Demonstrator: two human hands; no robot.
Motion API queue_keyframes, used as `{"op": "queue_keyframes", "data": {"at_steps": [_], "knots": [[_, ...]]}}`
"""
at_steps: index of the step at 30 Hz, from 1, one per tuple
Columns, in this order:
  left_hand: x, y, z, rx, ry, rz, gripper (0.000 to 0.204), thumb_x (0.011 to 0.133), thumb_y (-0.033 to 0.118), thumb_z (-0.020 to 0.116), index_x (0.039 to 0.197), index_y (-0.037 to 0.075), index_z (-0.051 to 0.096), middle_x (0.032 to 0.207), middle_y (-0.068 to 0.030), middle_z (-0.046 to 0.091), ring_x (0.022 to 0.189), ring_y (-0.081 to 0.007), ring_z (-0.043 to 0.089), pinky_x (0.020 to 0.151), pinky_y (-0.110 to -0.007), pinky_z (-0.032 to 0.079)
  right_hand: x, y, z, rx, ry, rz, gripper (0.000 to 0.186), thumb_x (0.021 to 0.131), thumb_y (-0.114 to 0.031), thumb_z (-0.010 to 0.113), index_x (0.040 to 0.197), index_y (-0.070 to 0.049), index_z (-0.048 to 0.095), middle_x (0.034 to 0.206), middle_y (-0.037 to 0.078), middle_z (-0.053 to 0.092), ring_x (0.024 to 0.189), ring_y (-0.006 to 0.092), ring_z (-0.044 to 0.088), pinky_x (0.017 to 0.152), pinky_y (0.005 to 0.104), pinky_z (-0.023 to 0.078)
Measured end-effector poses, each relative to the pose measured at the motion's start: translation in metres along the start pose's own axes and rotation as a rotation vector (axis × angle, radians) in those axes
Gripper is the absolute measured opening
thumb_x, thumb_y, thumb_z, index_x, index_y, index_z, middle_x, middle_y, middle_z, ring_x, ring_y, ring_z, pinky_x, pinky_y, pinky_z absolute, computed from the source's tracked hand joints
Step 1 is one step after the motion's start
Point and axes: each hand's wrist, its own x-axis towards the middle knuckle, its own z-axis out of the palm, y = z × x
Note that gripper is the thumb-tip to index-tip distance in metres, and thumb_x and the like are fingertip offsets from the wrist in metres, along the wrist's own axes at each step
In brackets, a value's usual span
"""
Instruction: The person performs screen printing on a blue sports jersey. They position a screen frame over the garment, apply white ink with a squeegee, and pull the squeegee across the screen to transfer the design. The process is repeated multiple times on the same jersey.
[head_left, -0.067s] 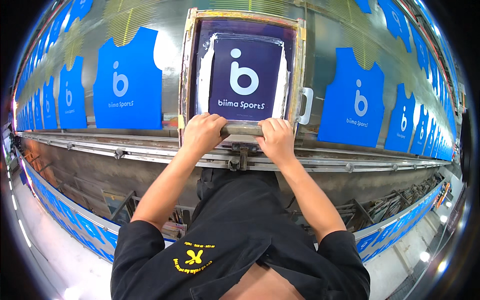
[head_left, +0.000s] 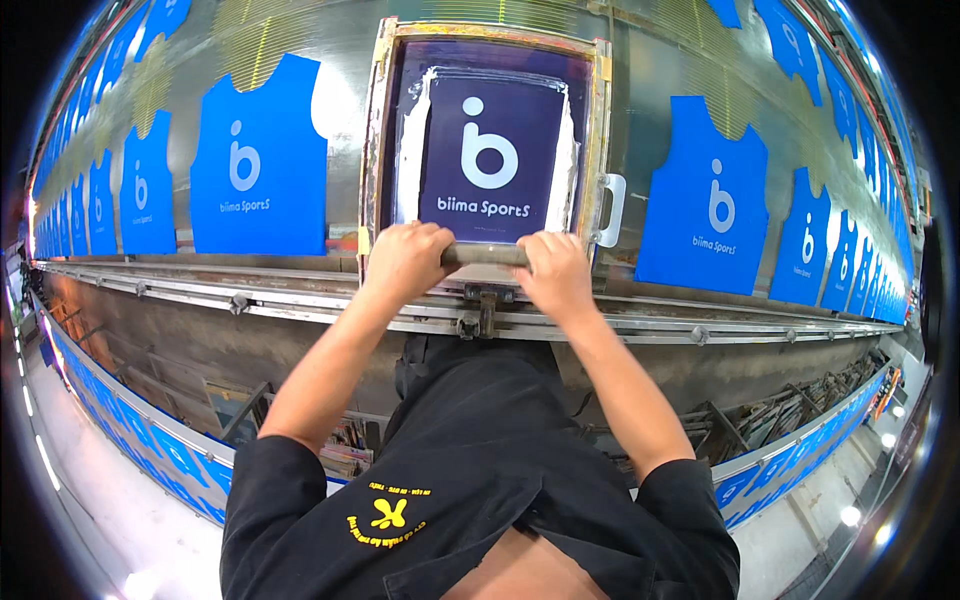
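My left hand (head_left: 408, 262) and my right hand (head_left: 553, 270) are closed round the two ends of a squeegee (head_left: 486, 255). It lies crosswise at the near end of a screen printing frame (head_left: 377, 150). Inside the frame, the dark purple screen (head_left: 545, 110) carries a pale round logo with lettering under it. Thick white ink (head_left: 411, 150) lines the left and right sides of the printed area. The squeegee's lower edge and most of my fingertips are hidden.
A white handle (head_left: 612, 211) sticks out from the frame's right side. Blue shirt panels (head_left: 300, 180) with white prints lie in rows left and right on the long table. A metal rail (head_left: 330, 314) with clamps runs along its near edge. Frames and tools fill a shelf (head_left: 770, 410) below.
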Motion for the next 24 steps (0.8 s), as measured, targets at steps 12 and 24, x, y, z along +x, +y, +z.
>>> {"op": "queue_keyframes", "data": {"at_steps": [12, 24], "knots": [[0.075, -0.017, 0.001, -0.058, -0.638, -0.139, 0.061, 0.070, 0.060, 0.090, 0.099, 0.006, 0.082, 0.088, -0.0162, 0.078, 0.090, -0.0363, 0.076, 0.083, -0.046, 0.059, 0.047, 0.040, -0.005, -0.014, -0.571, 0.335, 0.063, 0.085, -0.060, 0.085, 0.097, 0.000, 0.072, 0.090, 0.020, 0.074, 0.087, 0.0374, 0.072, 0.078, 0.0469, 0.056], [0.207, -0.093, -0.077, 0.010, -0.261, 0.044, 0.047, 0.078, 0.054, 0.084, 0.105, 0.015, 0.082, 0.094, -0.0116, 0.080, 0.094, -0.0348, 0.076, 0.083, -0.048, 0.059, 0.055, 0.146, -0.029, 0.311, 0.454, 0.774, 0.040, 0.105, -0.040, 0.072, 0.116, -0.002, 0.074, 0.109, 0.011, 0.076, 0.100, 0.0191, 0.070, 0.092, 0.0344, 0.054]]}}
